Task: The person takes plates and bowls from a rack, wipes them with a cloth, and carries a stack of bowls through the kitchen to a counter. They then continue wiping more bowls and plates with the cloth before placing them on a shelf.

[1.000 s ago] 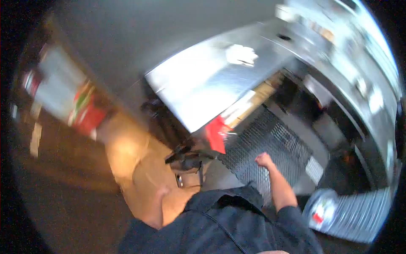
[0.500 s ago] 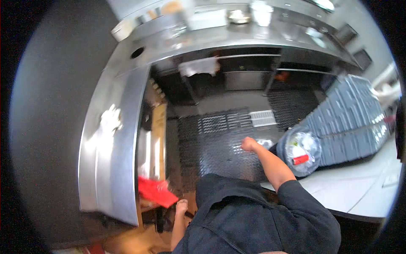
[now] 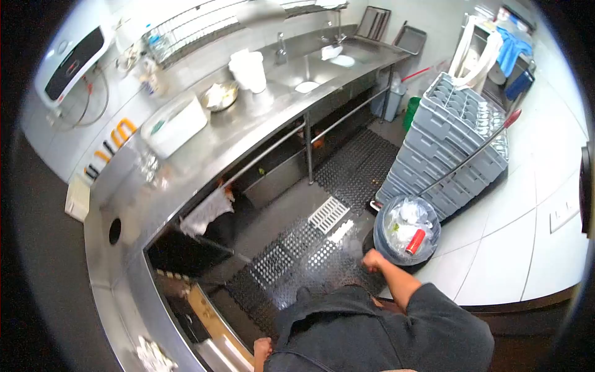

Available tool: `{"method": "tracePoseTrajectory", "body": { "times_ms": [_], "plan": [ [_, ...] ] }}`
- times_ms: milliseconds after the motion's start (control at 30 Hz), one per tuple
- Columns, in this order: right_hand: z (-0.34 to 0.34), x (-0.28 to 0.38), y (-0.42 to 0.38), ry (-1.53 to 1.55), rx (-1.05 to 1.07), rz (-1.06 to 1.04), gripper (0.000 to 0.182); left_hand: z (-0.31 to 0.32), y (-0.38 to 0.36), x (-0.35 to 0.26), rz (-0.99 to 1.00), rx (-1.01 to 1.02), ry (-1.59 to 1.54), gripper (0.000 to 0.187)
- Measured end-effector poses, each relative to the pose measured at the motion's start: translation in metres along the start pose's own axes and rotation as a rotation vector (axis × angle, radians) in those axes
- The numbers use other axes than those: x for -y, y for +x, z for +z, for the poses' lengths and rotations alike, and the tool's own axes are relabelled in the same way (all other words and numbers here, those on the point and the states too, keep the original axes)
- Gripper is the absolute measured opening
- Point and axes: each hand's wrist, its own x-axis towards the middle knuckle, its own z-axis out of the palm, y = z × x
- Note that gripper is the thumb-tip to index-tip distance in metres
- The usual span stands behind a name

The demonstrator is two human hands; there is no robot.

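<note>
We hold our right hand [image 3: 372, 260] out ahead, curled into a loose fist with nothing in it, forearm bare below a dark sleeve. Our left hand [image 3: 262, 347] hangs low by our side, also curled.

The long curved stainless-steel counter [image 3: 204, 155] is gleaming smooth and glossy, with a limp white cloth rag [image 3: 201, 214] hanging beneath it. The black perforated rubber floor mat [image 3: 310, 260] is looking matt and rough beside the smooth pale floor tiles [image 3: 527, 235]. The stacked grey plastic dish racks [image 3: 452, 142] are showing a dull finish, and the round grey bin's clear plastic liner [image 3: 406, 232] is glinting, crinkled.
</note>
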Motion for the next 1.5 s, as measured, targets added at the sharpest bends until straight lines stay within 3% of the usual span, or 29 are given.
{"method": "tracePoseTrajectory", "body": {
  "times_ms": [100, 200, 233, 300, 333, 400, 500, 533, 600, 633, 667, 733, 867, 1000, 1100, 1300, 1500],
  "plan": [
    [0.014, -0.013, -0.011, 0.342, 0.007, 0.095, 0.026, -0.050, 0.072, -0.003, 0.242, 0.231, 0.529, 0.032],
    [0.008, 0.000, -0.019, 0.509, -0.098, 0.102, 0.022, -0.116, 0.121, -0.060, -0.012, 0.006, 0.108, 0.035],
    [0.002, 0.007, -0.014, 0.624, -0.144, 0.098, 0.022, -0.135, 0.142, -0.085, -0.012, -0.033, 0.101, 0.039],
    [-0.022, 0.029, -0.004, 0.741, -0.188, 0.077, 0.018, -0.165, 0.214, -0.124, 0.405, -0.077, 0.622, 0.038],
    [-0.036, 0.045, 0.001, 0.881, -0.221, 0.104, 0.017, -0.177, 0.224, -0.161, 0.263, -0.136, 0.453, 0.039],
    [-0.057, 0.058, 0.029, 0.884, -0.221, 0.078, 0.017, -0.204, 0.193, -0.274, 0.147, -0.181, 0.204, 0.043],
    [-0.104, 0.084, 0.069, 0.886, -0.205, 0.008, 0.016, -0.207, 0.195, -0.368, 0.240, -0.264, 0.054, 0.045],
    [-0.122, 0.090, 0.083, 0.805, -0.201, -0.052, 0.016, -0.205, 0.193, -0.397, 0.185, -0.175, -0.092, 0.043],
    [-0.152, 0.093, 0.116, 0.652, -0.224, -0.173, 0.016, -0.196, 0.191, -0.444, 0.215, -0.109, -0.247, 0.040],
    [-0.165, 0.099, 0.136, 0.803, -0.188, -0.098, 0.016, -0.192, 0.197, -0.459, 0.299, -0.117, -0.260, 0.040],
    [-0.183, 0.106, 0.151, 0.799, -0.178, -0.152, 0.016, -0.188, 0.202, -0.467, 0.384, -0.119, -0.265, 0.040],
    [-0.215, 0.120, 0.181, 0.632, -0.249, -0.188, 0.017, -0.189, 0.207, -0.490, 0.537, -0.107, -0.374, 0.042],
    [-0.304, 0.167, 0.198, 0.476, -0.329, -0.204, 0.021, -0.234, 0.182, -0.574, 0.530, -0.082, -0.388, 0.039],
    [-0.357, 0.181, 0.236, 0.431, -0.496, -0.318, 0.022, -0.268, 0.210, -0.629, 0.632, -0.035, -0.407, 0.036],
    [-0.384, 0.199, 0.229, 0.698, -0.462, -0.117, 0.022, -0.292, 0.229, -0.690, 0.679, 0.022, -0.406, 0.036],
    [-0.385, 0.180, 0.253, 0.848, -0.446, -0.071, 0.018, -0.303, 0.276, -0.784, 0.810, 0.226, -0.281, 0.036],
    [-0.447, 0.153, 0.280, 1.043, -0.516, 0.041, 0.022, -0.264, 0.312, -0.914, 0.869, 0.485, -0.303, 0.036]
  ]
}}
